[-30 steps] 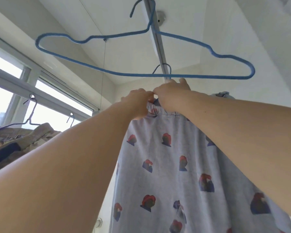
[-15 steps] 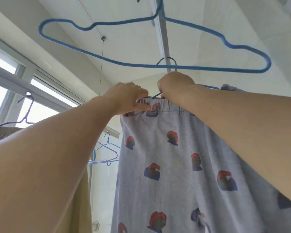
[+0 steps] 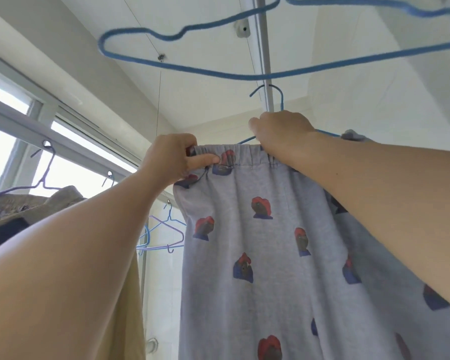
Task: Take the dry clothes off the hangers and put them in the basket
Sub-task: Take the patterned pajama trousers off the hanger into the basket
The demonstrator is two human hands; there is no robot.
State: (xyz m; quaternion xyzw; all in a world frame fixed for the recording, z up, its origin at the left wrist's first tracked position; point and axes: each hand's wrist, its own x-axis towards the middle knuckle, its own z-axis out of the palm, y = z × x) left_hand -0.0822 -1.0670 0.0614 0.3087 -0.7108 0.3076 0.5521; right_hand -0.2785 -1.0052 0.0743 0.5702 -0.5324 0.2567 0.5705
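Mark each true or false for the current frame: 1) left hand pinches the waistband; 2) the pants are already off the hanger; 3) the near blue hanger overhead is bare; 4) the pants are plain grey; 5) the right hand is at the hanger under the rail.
1) True. The left hand pinches the waistband of the pants.
2) False. The waistband is up at the hanger, whose hook is over the rail.
3) True. The empty hanger carries nothing.
4) False. They are grey with red and blue printed figures.
5) True. The right hand grips at the hanger's neck, just below the hook.
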